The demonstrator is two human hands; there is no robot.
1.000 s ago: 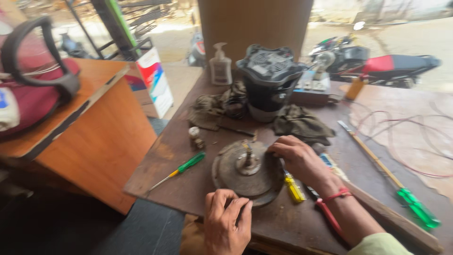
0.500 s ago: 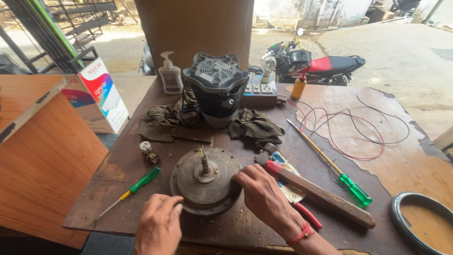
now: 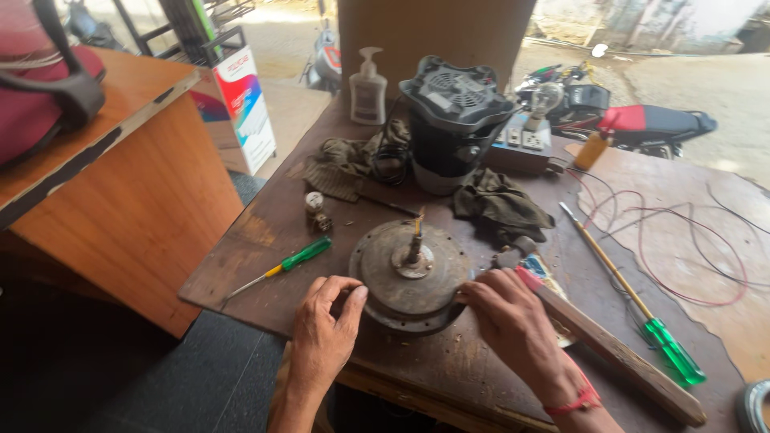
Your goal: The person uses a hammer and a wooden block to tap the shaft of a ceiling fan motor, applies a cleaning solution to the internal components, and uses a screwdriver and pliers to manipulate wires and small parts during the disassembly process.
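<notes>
A round, rusty grey motor housing [image 3: 411, 277] with a short shaft standing up from its centre lies near the front edge of a brown wooden table [image 3: 265, 240]. My left hand [image 3: 325, 325] grips its left rim with curled fingers. My right hand [image 3: 513, 321] holds its right rim; a red thread band circles that wrist. A small green-handled screwdriver [image 3: 289, 261] lies just left of the housing.
A black fan-topped appliance [image 3: 457, 120] stands behind, with dark rags [image 3: 501, 204], a pump bottle [image 3: 368, 76] and a socket board [image 3: 525, 144]. A wooden-handled hammer [image 3: 609, 349], a long green-handled screwdriver [image 3: 634, 297] and red wire lie right. A wooden cabinet [image 3: 120, 184] stands left.
Both hands have closed in on the housing's rim, left and right. The view has swung back toward the left, bringing the cabinet into sight again.
</notes>
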